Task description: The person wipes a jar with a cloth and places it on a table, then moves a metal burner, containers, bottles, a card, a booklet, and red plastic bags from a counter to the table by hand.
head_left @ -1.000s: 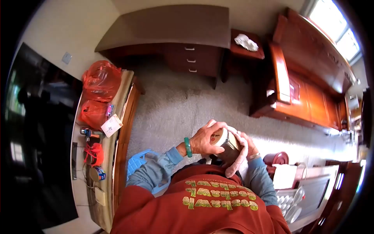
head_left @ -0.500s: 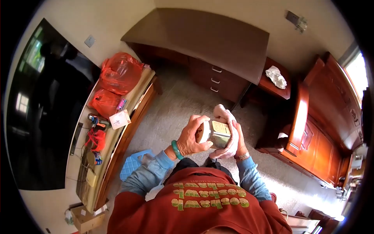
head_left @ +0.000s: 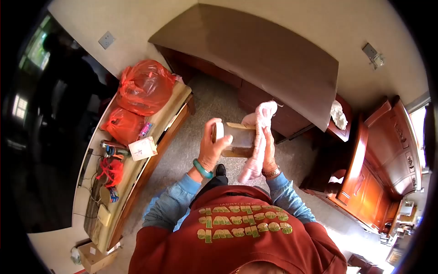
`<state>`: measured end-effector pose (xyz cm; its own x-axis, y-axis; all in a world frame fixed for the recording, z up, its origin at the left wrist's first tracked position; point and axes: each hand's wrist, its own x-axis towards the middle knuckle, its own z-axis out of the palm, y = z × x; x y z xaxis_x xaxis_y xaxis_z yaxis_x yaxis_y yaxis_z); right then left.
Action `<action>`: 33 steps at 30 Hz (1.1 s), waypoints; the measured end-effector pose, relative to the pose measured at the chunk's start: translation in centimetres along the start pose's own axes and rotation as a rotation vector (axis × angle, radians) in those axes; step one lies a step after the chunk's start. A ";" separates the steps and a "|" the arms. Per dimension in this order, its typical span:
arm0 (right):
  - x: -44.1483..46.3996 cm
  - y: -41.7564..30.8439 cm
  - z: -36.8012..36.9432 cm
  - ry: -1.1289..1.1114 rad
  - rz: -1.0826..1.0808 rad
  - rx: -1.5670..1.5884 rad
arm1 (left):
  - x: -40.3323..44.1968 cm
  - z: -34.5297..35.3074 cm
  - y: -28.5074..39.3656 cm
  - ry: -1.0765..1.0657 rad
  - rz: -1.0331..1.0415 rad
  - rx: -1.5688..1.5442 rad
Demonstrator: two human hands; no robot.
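A see-through square jar (head_left: pixel 240 140) with a white lid is held sideways in front of my body. My left hand (head_left: pixel 210 148) grips it at the lid end, with the thumb and fingers round the lid. My right hand (head_left: pixel 269 153) presses a pale pink cloth (head_left: pixel 258 148) against the jar's base. Much of that hand's palm side is hidden behind the cloth, which hangs past the jar above and below. What the jar contains is hard to make out.
On the left, a low cabinet (head_left: pixel 175 119) bears red plastic bags (head_left: pixel 146 89), a white card box (head_left: pixel 143 149) and cables. A brown desk (head_left: pixel 246 41) stands ahead. To the right are a wooden bench (head_left: pixel 360 182) and a crumpled white cloth (head_left: pixel 338 115). A cardboard box (head_left: pixel 96 258) sits lower left.
The jar, cloth and both hands have shifted slightly up and left in view. The jar has turned, so its label no longer faces me and the cloth is seen edge-on.
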<state>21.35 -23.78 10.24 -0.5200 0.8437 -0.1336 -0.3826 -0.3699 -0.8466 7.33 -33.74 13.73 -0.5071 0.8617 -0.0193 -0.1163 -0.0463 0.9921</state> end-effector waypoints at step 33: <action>39.7 -10.4 12.5 -0.727 -0.365 -0.749 | 40.6 -11.5 11.3 -0.605 0.070 0.064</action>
<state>-4.85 8.73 20.13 -0.8885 0.3338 0.3148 -0.1733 0.3912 -0.9039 -24.38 -5.06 22.69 0.0651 0.9927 0.1011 -0.0389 -0.0987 0.9944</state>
